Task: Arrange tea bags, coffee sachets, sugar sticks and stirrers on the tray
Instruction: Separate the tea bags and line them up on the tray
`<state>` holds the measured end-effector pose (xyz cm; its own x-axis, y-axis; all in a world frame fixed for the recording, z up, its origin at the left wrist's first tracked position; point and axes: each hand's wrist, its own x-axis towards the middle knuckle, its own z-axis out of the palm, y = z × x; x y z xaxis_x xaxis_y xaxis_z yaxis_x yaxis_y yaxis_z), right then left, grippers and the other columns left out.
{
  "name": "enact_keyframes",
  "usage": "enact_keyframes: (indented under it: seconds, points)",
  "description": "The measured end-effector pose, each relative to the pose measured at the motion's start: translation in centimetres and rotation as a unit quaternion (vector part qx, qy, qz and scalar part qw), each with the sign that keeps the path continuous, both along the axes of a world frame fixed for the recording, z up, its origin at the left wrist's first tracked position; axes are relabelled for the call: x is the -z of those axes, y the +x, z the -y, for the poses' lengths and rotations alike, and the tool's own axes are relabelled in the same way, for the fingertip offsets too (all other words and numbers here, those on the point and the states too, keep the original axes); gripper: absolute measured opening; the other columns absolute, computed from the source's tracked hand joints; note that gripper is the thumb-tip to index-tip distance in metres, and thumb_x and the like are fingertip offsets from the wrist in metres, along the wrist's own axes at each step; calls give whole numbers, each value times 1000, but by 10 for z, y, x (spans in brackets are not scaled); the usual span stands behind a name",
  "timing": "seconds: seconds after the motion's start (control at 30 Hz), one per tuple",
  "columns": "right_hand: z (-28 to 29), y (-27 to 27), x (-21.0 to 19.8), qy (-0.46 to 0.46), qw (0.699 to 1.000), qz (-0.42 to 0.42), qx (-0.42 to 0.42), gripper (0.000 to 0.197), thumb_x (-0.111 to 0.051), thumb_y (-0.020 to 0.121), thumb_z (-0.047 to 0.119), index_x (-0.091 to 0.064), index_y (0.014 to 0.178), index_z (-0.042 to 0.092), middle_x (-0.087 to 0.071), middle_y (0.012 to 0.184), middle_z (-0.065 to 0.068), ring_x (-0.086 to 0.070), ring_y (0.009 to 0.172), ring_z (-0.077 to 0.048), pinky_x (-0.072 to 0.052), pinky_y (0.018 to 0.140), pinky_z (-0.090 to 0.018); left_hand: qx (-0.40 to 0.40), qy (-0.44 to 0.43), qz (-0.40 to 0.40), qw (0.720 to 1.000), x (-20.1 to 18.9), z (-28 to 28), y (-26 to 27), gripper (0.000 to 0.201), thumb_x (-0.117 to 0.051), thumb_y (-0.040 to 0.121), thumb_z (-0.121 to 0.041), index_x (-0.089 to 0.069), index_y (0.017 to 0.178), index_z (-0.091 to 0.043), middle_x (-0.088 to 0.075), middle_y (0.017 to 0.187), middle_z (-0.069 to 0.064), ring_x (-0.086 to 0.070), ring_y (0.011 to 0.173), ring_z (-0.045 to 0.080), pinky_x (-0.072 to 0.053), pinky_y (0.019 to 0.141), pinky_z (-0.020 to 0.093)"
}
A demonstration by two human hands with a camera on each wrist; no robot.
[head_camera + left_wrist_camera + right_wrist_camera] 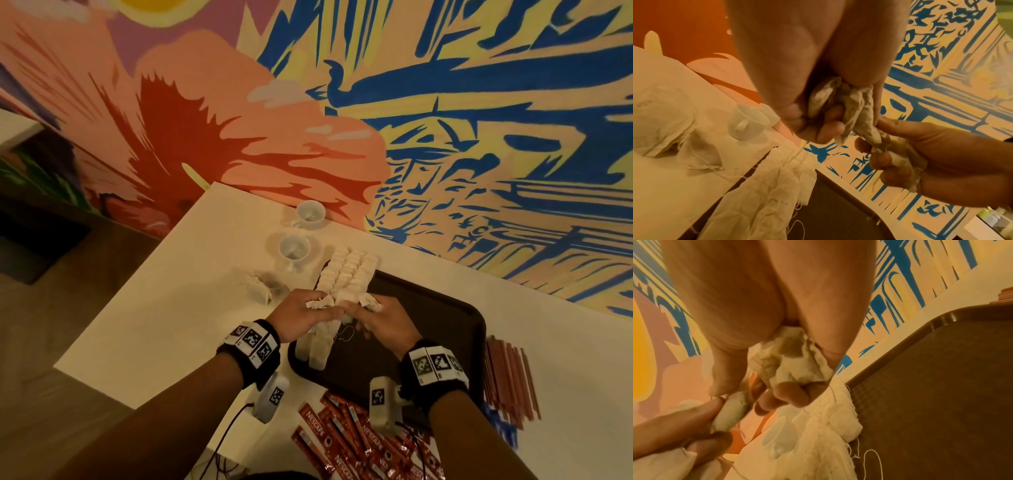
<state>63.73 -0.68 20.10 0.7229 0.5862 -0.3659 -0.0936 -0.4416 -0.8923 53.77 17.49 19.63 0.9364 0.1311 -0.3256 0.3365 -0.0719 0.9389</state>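
A white table (pixel 164 308) carries a dark tray (pixel 428 325), with rows of tea bags (pixel 346 274) laid along the tray's left edge. Coffee sachets (pixel 346 442) lie near the tray's front edge, stirrers (pixel 510 380) to its right. Above the rows, the left hand (pixel 301 313) and right hand (pixel 383 322) meet, fingers curled around crumpled tea bags.

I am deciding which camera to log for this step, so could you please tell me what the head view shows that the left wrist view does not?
Only the head view shows the red coffee sachets and the stirrers on the table. Only the left wrist view shows the left hand gripping its tea bags from the palm side. Both show the right hand, the cups, the tray and its tea bag rows.
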Motion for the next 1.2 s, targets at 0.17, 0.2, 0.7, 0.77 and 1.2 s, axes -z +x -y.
enact_keyframes:
  seconds: [0.17, 0.2, 0.7, 0.77, 1.2]
  points:
    - [5, 2, 10, -3, 999, -11, 51, 20, -74, 92, 30, -74, 89, 10, -66, 63, -3, -55, 51, -10, -45, 50, -22, -3, 25, -20, 999, 4, -3, -2, 22, -74, 91, -25, -75, 109, -13, -76, 108, -2, -69, 103, 6, -50, 85, 13]
    - [6, 4, 14, -13, 998, -5, 67, 18, -73, 93, 28, -74, 89, 11, -65, 63, -2, -55, 51, -10, -45, 50, -22, -9, 30, -25, 999, 5, -5, -3, 20, -73, 91, -25, -75, 107, -14, -76, 107, -1, -69, 103, 10, -51, 88, 18]
    - [-7, 37, 125, -213, 972, -28, 96, 13, -71, 92, 28, -75, 95, 17, -72, 82, -6, -66, 71, -19, -55, 68, -37, -139, 39, -108, 984, 37, -36, -42, 39, -69, 94, -31, -59, 79, 4, -56, 64, 7, -48, 57, 14, -42, 55, 25]
    - [-13, 38, 129, -227, 970, -13, 91, 10, -68, 93, 25, -74, 90, 18, -73, 87, -9, -68, 76, -24, -57, 73, -39, -145, 43, -112, 982, 39, -36, -47, 39, -68, 94, -29, -58, 80, 7, -58, 67, 13, -48, 58, 16, -41, 55, 23]
    - [-21, 30, 113, -235, 957, -18, 172, 55, -79, 86, 25, -53, 134, 14, -59, 134, -12, -60, 117, -31, -50, 87, -36, -181, 38, -101, 978, 35, -38, -54, 38, -69, 94, -28, -65, 88, 9, -66, 69, 12, -51, 56, 14, -44, 59, 31]
